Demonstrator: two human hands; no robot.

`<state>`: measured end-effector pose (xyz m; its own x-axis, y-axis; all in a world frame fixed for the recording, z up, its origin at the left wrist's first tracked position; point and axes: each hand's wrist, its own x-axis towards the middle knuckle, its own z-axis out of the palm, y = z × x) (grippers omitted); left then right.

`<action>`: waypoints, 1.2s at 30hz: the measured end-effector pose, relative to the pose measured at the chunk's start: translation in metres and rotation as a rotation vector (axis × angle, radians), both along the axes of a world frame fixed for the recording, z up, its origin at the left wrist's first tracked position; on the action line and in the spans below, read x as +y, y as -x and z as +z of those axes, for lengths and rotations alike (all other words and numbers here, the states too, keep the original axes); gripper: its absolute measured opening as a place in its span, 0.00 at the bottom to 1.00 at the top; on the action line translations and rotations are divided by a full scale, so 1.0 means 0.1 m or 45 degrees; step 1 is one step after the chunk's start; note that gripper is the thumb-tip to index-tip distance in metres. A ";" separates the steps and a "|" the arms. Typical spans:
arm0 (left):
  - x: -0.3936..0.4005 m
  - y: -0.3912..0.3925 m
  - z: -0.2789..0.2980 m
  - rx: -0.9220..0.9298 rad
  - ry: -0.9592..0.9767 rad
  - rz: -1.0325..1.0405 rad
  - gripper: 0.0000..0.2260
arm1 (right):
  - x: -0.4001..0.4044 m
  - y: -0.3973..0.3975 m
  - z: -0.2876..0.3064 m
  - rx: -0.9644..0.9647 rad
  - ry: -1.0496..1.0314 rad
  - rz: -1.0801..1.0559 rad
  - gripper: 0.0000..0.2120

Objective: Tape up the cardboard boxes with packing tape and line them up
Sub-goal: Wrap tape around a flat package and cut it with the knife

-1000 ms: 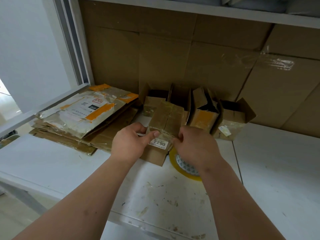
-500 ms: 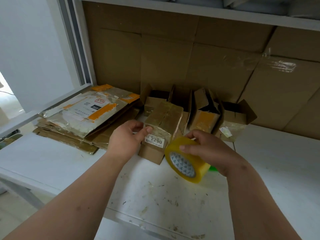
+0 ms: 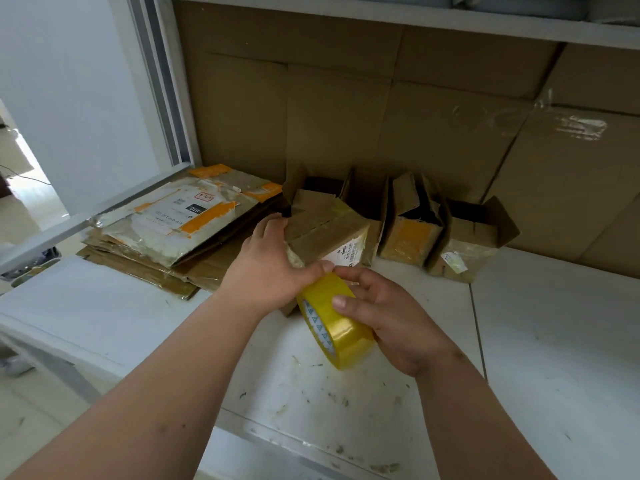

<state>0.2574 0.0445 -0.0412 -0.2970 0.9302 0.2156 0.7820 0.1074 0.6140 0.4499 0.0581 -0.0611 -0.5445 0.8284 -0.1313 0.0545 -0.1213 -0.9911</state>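
Nearest the camera, the roll of yellow packing tape is held clear of the white table by the right hand, whose fingers are curled over its outer band with the thumb on the near side. A second ago the roll lay flat on the table behind the hands while both were busy at the box; half a second ago it had been lifted, and it has now been brought up against the box's near end — a change that is judged to mean a strip is about to be started there, though no free end of tape can be made out. Just beyond, the box being worked on is gripped by the left hand, fingers wrapped round its left end and the thumb pressed at the near corner beside the roll; it has been turned since the earlier frames, so that a different white label faces the camera. Its top flaps are folded down and its faces shine with old tape; its contents cannot be seen. Farther back, three more small boxes stand in a rough row against the cardboard backing, flaps up and unsealed — their interiors are dark, and nothing can be told of what they hold. To the left, a stack of flattened cartons lies on the table.
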 end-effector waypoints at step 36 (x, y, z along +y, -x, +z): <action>-0.20 -0.08 -0.01 -0.527 -0.134 0.032 0.36 | -0.11 -0.35 -0.03 -0.026 0.033 0.364 0.16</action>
<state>0.2650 0.0246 -0.0423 -0.4009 0.9008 0.1667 0.4649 0.0432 0.8843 0.4854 0.0472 -0.0637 -0.7526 0.6378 -0.1640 0.1101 -0.1236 -0.9862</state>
